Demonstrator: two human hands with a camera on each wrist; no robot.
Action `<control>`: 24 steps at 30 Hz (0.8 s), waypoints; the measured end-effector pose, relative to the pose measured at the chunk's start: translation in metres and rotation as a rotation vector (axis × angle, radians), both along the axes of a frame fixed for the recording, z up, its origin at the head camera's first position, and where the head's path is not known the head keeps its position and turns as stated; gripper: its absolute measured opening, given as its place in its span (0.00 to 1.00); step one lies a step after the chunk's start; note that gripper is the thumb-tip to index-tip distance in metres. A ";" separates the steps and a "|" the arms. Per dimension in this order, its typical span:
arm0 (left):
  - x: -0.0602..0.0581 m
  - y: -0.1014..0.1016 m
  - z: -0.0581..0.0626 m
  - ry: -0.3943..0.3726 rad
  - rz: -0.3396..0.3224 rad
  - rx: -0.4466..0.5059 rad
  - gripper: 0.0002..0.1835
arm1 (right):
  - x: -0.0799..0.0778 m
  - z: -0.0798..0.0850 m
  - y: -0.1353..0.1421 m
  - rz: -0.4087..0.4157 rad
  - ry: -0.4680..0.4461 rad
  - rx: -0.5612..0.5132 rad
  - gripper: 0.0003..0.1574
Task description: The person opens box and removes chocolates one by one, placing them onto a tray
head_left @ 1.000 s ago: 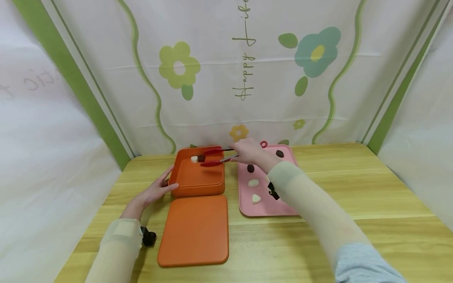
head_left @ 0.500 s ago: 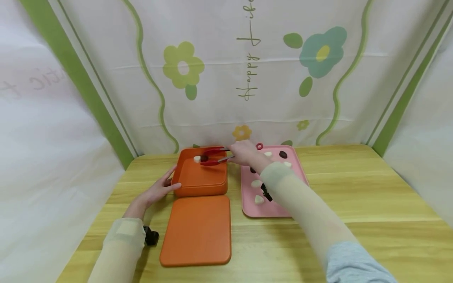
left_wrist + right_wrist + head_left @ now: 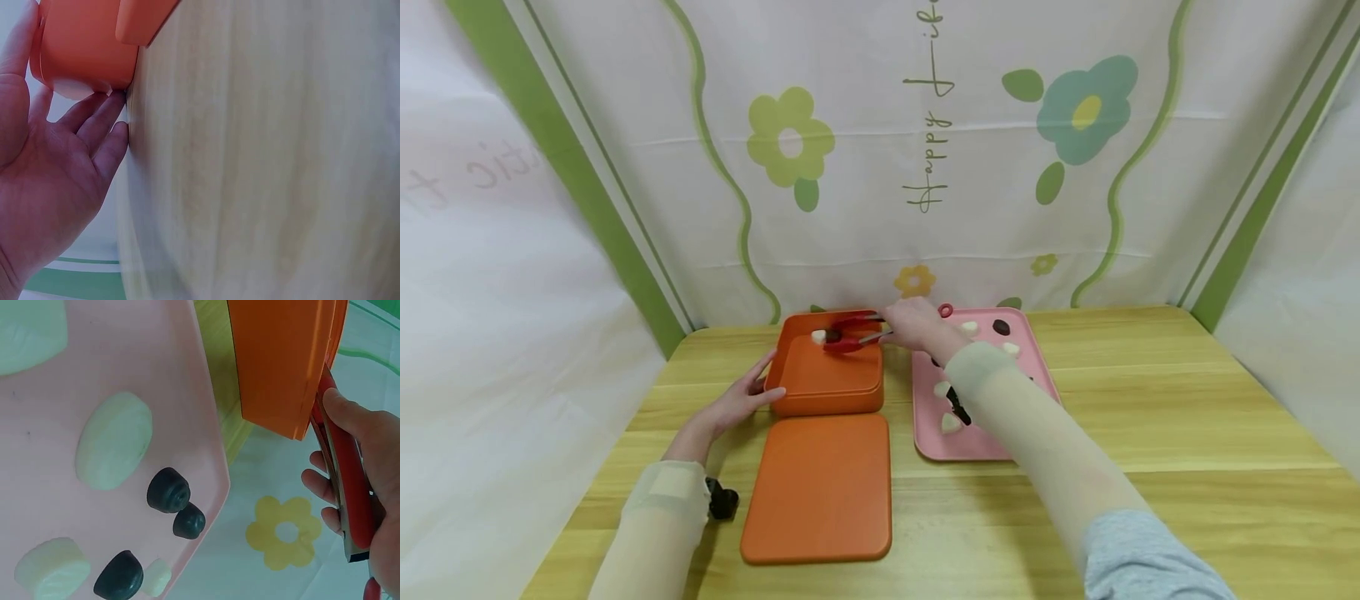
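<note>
My right hand grips red-tipped tongs, which reach over the right rim of the orange box. Inside, the tongs' two red tips lie either side of a dark chocolate, and a white chocolate sits against its left side. My left hand rests at the box's near left corner, thumb along the front rim and fingers extended against the side. In the left wrist view, the fingertips of the left hand touch the box's lower wall, the palm free of anything.
On the right a pink tray bears several white and dark chocolates, partly hidden by my right forearm. An orange lid lies flat in front of the box. A printed curtain hangs behind the wooden table.
My right hand has shifted slightly left with the tongs, their tips staying around the dark chocolate in the box. The left hand keeps its place. The head view has turned slightly.
</note>
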State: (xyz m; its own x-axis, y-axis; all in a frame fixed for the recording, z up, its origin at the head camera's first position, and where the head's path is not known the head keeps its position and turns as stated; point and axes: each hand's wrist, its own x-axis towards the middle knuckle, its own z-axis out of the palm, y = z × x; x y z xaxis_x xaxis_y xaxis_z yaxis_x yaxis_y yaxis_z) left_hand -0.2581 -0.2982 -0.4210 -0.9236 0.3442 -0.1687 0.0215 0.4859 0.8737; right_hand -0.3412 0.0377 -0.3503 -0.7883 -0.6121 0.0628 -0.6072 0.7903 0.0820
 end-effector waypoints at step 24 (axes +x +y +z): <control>0.001 0.000 -0.001 -0.011 0.017 0.004 0.44 | 0.002 -0.004 -0.003 0.028 -0.019 -0.020 0.15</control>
